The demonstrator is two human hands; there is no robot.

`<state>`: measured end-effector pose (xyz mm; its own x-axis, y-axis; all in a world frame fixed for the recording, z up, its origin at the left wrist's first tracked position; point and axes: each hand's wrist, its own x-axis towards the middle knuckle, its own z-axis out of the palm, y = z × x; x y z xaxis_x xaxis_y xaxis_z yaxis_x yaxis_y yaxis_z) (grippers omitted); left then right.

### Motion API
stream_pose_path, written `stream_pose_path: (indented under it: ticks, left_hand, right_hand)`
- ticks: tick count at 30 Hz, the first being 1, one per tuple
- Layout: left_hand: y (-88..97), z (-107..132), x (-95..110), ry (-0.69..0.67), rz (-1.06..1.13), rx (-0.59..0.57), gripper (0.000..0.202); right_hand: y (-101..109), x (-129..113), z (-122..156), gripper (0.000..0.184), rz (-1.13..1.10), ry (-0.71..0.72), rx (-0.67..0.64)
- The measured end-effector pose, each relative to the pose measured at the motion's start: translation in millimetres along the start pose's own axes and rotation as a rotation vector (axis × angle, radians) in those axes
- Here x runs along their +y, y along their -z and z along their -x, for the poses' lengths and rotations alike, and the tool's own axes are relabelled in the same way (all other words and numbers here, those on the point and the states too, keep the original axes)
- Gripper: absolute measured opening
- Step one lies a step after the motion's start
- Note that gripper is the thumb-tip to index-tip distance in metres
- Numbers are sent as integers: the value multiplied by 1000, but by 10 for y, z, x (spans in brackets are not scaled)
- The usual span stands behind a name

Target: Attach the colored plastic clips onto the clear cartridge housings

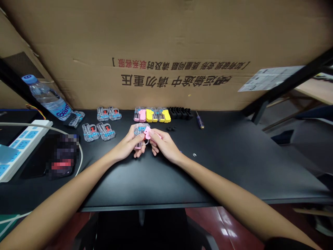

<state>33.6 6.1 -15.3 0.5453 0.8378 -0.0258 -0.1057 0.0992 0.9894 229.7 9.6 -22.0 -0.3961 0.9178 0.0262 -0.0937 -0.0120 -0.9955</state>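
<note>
My left hand (131,141) is closed around a clear plastic gadget (139,129) with blue bits inside, held above the dark table. The fingers of my right hand (162,140) are closed on a pink plastic piece (147,133) at the gadget's right side. A bit of red shows beside the pink piece, and a curved clear loop hangs under it. Just beyond my hands stand a pink-and-clear gadget (140,115) and two yellow-and-clear ones, the nearer-right being a yellow gadget (164,115). My fingers hide part of what I hold.
Several clear gadgets (91,132) with red parts lie left. Black plastic parts (180,113), small black rings (171,128), a screwdriver (199,121) and a small white clip (194,155) lie right. A water bottle (49,99), power strip (23,149) and cable flank the left; cardboard (182,38) walls the back.
</note>
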Motion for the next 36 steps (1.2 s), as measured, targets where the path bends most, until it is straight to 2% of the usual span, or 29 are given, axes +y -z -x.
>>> stream_pose_path:
  ticks: [10,17,20,24,29,36]
  left_hand:
    - [10,17,-7,-11,-42,-30,58]
    - [1,10,58,35,22,-44,48]
    - [30,-18,45,17,9,24,51]
    - [135,-67,10,-40,-101,181,49]
    - [243,-91,22,-148,-230,341,45]
    - [201,-58,49,-203,-375,446,35]
  right_hand:
    - [0,1,10,48,36,12,1]
    - [49,-36,-11,47,-108,-62,-39]
    - [80,-18,-44,46,-146,-45,6]
    - [137,8,-92,41,-151,-14,82]
    - [200,-32,-95,41,30,17,137]
    - [302,-147,-104,42,251,158,304]
